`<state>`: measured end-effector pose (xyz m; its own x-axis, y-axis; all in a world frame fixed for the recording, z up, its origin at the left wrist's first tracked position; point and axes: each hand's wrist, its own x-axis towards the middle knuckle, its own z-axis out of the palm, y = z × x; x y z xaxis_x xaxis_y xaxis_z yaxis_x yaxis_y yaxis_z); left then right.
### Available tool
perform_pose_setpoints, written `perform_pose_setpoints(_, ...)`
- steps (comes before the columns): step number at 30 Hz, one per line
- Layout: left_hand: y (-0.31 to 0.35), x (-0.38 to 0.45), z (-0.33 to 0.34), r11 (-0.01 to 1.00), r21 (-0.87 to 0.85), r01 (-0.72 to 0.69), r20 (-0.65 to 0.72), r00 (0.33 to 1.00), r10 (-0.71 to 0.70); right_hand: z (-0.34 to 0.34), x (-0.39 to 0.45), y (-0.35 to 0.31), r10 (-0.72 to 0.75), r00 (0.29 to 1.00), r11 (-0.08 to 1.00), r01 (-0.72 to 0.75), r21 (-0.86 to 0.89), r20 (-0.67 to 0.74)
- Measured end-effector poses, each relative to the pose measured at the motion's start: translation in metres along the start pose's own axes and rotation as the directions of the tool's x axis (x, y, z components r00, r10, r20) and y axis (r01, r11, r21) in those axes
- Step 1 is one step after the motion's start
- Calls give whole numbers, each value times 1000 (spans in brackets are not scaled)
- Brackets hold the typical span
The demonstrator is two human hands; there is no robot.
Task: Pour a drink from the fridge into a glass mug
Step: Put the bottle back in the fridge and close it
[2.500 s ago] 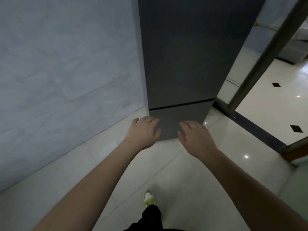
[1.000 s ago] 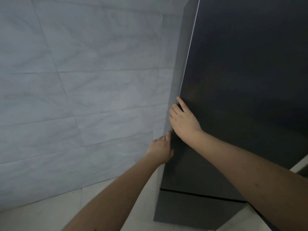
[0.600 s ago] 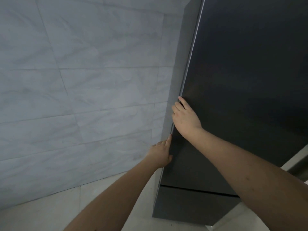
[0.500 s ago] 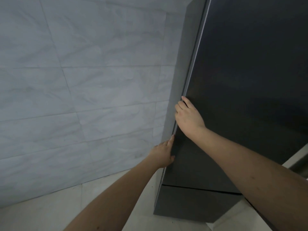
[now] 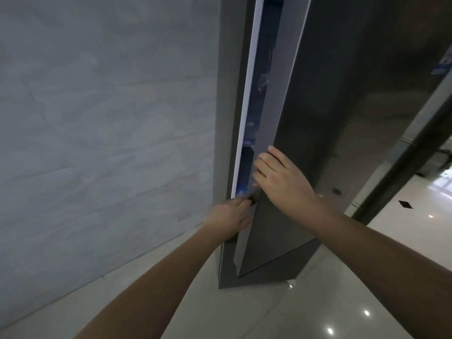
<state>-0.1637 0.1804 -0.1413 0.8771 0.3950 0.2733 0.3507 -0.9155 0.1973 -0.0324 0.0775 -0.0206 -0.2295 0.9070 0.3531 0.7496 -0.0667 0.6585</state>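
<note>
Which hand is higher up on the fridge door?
The right hand. Its fingers curl round the door edge above the left hand, which sits lower, at the gap.

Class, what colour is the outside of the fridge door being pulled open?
Dark grey, plain and slightly glossy: the fridge door, seen in the head view.

The fridge (image 5: 244, 69), tall and dark grey, stands upright on the floor against the wall, and its upper door (image 5: 318, 118) is cracked open along the left edge. A narrow gap shows a white inner seal and dim blue-lit shelves; the lower door (image 5: 274, 272) sits flush and closed.
</note>
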Motion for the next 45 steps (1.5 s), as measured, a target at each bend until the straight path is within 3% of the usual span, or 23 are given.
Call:
perform_pose_setpoints(3, 16, -9, 0, 984, 111, -138, 66, 989, 131, -1, -35, -8, 7, 999, 1000, -6, 21, -49)
perform_pose_setpoints(8, 53, -28, 4, 910, 169, -378, -45, 919, 391, 0, -101, -10, 70, 972, 997, -65, 30, -224)
perform_pose_setpoints(16, 106, -38, 32, 835, 102, -540, -90, 831, 549, -17, -188, -4, 175, 971, 984, -168, 61, -161)
perform_pose_setpoints(24, 187, -54, 62, 826, -2, -563, -106, 822, 560, -32, -281, 5, 314, 945, 935, -292, 202, -87)
perform_pose_setpoints(31, 240, -60, 86, 804, 31, -593, 34, 805, 592, -40, -358, 20, 400, 915, 882, -398, 253, 43)
perform_pose_setpoints(35, 258, -53, 99, 878, -17, -478, 42, 877, 478, -46, -387, 30, 447, 890, 855, -454, 252, 86)
perform_pose_setpoints(37, 265, -45, 106, 932, 22, -361, 129, 926, 355, -50, -401, 35, 475, 874, 837, -484, 255, 100)
perform_pose_setpoints(39, 272, -36, 115, 941, 104, -321, 247, 925, 288, -53, -415, 41, 497, 860, 820, -510, 261, 118)
perform_pose_setpoints(45, 306, -11, 127, 906, 100, -410, 329, 873, 359, -58, -447, 56, 594, 770, 728, -637, 253, 231)
